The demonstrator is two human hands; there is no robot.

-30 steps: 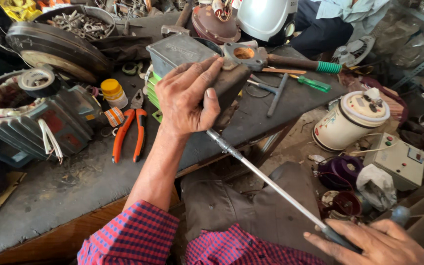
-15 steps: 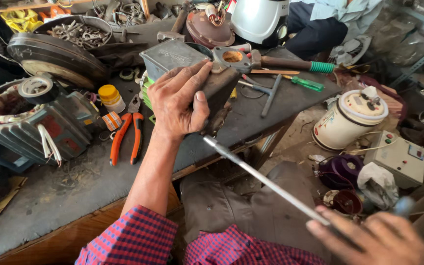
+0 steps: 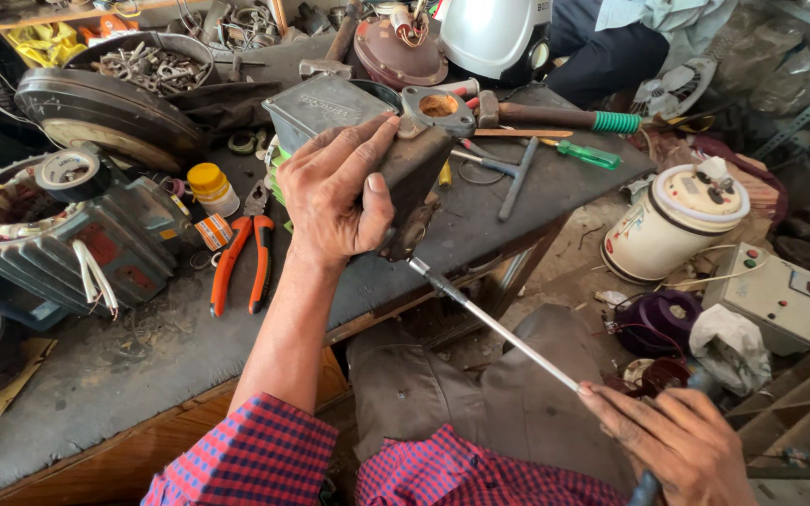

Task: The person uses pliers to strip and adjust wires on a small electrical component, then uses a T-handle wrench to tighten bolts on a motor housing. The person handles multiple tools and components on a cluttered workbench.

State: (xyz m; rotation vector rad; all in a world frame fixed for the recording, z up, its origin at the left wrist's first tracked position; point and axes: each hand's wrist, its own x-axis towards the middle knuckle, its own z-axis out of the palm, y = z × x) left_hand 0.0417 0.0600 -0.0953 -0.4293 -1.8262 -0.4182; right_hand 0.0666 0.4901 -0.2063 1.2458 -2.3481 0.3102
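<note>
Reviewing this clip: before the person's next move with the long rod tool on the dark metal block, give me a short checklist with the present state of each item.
1. Left hand grips the dark metal block at the bench edge: ok.
2. Right hand holds the handle end of the long rod tool: ok.
3. Rod tip reaches the block's underside: ok; whether it is seated cannot tell.
4. Rod's path is free of other things: ok.
5. Orange-handled pliers lie apart from the left hand: ok.
</note>
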